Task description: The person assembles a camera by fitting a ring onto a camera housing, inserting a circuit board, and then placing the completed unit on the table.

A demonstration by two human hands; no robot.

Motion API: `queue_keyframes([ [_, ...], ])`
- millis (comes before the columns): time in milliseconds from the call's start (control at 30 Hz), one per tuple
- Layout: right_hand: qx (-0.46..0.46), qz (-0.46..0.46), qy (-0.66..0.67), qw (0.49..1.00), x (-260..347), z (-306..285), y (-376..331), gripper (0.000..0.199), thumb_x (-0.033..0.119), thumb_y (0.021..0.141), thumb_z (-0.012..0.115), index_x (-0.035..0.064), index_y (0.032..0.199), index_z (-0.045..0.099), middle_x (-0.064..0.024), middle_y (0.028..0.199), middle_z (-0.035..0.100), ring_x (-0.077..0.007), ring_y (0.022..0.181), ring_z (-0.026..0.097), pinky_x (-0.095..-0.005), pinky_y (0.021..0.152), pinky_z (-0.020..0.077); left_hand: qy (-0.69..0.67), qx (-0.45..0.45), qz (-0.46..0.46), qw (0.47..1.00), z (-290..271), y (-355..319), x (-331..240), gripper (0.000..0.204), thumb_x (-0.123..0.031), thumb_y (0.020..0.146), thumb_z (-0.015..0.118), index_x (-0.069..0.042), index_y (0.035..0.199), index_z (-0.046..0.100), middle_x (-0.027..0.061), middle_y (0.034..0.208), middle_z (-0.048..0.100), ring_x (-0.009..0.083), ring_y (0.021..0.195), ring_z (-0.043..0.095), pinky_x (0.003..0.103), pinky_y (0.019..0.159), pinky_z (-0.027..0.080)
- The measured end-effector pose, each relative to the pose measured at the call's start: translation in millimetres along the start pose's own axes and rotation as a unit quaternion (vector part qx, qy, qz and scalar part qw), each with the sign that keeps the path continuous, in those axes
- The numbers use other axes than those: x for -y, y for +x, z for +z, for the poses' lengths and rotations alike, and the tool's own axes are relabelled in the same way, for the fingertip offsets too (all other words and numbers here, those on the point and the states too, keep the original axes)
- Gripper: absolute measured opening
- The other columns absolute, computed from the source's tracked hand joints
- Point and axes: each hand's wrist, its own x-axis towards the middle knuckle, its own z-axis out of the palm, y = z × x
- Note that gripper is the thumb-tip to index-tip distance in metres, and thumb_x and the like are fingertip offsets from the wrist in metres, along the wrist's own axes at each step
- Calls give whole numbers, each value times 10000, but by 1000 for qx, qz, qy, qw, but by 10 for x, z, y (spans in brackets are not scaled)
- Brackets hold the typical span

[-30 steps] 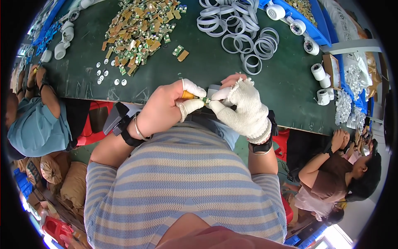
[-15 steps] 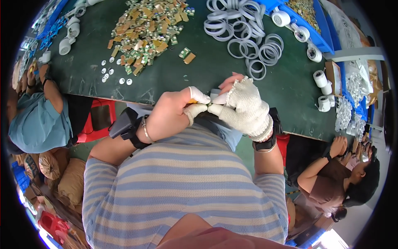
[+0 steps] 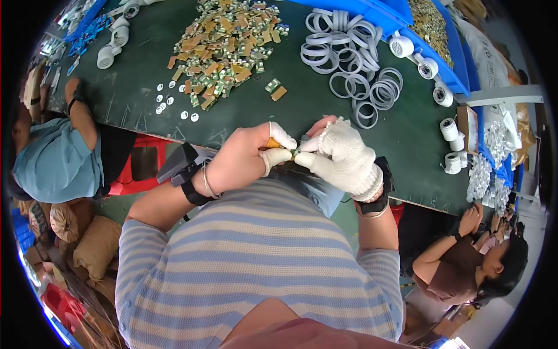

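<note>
Just over the front edge of the table my two hands meet fingertip to fingertip. My left hand (image 3: 244, 152), with white covers on its thumb and forefinger, pinches a small circuit board, whose orange-brown part (image 3: 272, 143) shows between the fingers. My right hand (image 3: 344, 156) wears a white knitted glove with bare fingertips showing at the far side. Its thumb and forefinger are closed at the other end of the board; a grey piece beside them is mostly hidden. Beyond the hands lie a pair of loose circuit boards (image 3: 276, 89) and several round white stickers (image 3: 185, 115).
A heap of small circuit boards (image 3: 224, 52) covers the far middle of the green table (image 3: 145, 81). Grey rings (image 3: 366, 113) lie to its right, near a blue bin (image 3: 395, 16). White lamp-like housings (image 3: 427, 68) line both sides. Co-workers sit left (image 3: 55, 151) and right (image 3: 450, 267).
The view has shifted slightly, so the table things sit farther right. Both hands stay together at the same small board; their fingertips have parted a little.
</note>
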Motion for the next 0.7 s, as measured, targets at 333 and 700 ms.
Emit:
queue_keyframes([
  [333, 98, 101, -120, 983, 87, 2, 21, 198, 238, 778, 872, 123, 904, 773, -77, 943, 722, -310, 921, 675, -451, 922, 514, -36, 6, 44, 998, -59, 65, 72, 203, -7, 967, 746, -15, 1160, 684, 73, 1064, 747, 140, 960, 717, 280, 842, 568],
  [700, -306, 195, 25, 932, -720, -513, -361, 131, 163, 1008, 680, 74, 1059, 761, -61, 1059, 758, -201, 980, 711, -285, 895, 541, 365, -377, -33, 851, -2498, -538, -190, 428, -119, 973, 745, -5, 1371, 634, 68, 1130, 745, 121, 978, 686, 253, 872, 532],
])
